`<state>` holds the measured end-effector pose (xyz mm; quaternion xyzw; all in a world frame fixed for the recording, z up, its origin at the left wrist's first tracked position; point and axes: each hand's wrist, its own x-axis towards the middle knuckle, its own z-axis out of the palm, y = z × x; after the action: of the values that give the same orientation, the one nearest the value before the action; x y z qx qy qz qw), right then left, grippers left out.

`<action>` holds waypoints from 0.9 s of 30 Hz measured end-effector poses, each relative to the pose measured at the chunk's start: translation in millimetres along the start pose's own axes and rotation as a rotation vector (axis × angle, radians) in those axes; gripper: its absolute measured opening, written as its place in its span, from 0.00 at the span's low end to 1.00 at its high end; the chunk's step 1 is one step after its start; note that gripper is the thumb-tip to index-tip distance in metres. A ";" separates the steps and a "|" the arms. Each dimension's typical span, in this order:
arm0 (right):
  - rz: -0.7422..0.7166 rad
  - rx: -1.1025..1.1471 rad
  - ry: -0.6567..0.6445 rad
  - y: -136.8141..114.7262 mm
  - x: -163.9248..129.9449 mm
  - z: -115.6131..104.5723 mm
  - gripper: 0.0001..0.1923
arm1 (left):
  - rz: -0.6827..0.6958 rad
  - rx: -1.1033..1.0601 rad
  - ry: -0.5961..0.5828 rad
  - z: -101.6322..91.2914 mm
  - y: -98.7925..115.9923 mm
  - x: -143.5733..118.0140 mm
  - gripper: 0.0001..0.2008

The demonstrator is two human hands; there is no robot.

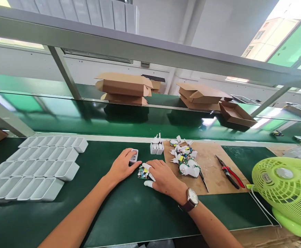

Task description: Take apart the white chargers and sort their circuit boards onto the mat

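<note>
My left hand [122, 166] is closed around a small white plastic case [134, 157] that stands on the green work surface. Close by, my right hand [163, 177] has white finger cots on its fingertips and a watch at the wrist. Its fingers grip the right side of a small circuit board [142, 173] with blue and yellow parts; they hide part of the board. Just beyond the hands stand two white cases [157, 148] with white parts and wires in them. A heap of circuit boards with white plug parts [185, 156] lies to the right.
Rows of white cases [43, 167] stand on the left. On a brown board [212, 155] lie red-and-black pliers [230, 172] and a thin dark tool [204, 181]. A green fan [281, 189] stands at the right. Cardboard boxes [124, 84] sit behind, under a metal beam.
</note>
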<state>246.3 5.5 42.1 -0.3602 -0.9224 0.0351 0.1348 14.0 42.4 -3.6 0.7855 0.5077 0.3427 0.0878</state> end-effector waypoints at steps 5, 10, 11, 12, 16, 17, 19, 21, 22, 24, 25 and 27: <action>0.090 -0.020 -0.149 3.1 8.0 -2.9 0.16 | 0.000 0.019 0.005 -2.4 -2.8 2.6 0.15; 0.062 0.079 -0.137 5.9 12.6 0.5 0.14 | -0.011 -0.019 0.025 -4.0 -3.4 2.9 0.15; 0.060 0.119 -0.101 7.0 11.1 1.7 0.17 | -0.029 -0.034 0.024 -4.1 -2.9 2.7 0.16; 0.059 0.155 -0.065 8.3 8.8 2.9 0.21 | -0.053 -0.051 0.021 -4.1 -2.3 2.5 0.17; 0.058 0.193 -0.010 13.6 -0.5 9.5 0.26 | -0.157 -0.106 0.013 -3.3 -0.5 2.4 0.22; 0.062 0.174 -0.010 14.2 -1.6 11.8 0.23 | -0.174 -0.114 0.015 -3.1 -0.5 2.7 0.25; 0.067 0.129 0.001 14.2 -2.1 16.5 0.15 | -0.199 -0.124 0.019 -2.8 -1.1 3.5 0.29; 0.060 0.112 0.043 13.5 -1.2 20.6 0.13 | -0.218 -0.137 0.017 -3.0 -2.3 4.6 0.31; 0.051 0.121 0.071 13.2 -0.6 22.1 0.13 | -0.229 -0.146 0.014 -3.1 -2.9 5.3 0.32; 0.033 0.159 0.129 13.4 0.6 24.1 0.17 | -0.263 -0.171 0.009 -3.5 -3.8 6.7 0.32; 0.027 0.179 0.155 13.8 1.1 24.6 0.20 | -0.288 -0.187 0.008 -3.6 -3.9 7.5 0.33; 0.028 0.207 0.204 15.0 2.1 24.6 0.26 | -0.346 -0.220 0.005 -3.9 -3.3 9.1 0.34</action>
<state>247.9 18.7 16.5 -0.3588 -0.8903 0.0950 0.2637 11.3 50.9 1.8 0.6714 0.5948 0.3778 0.2297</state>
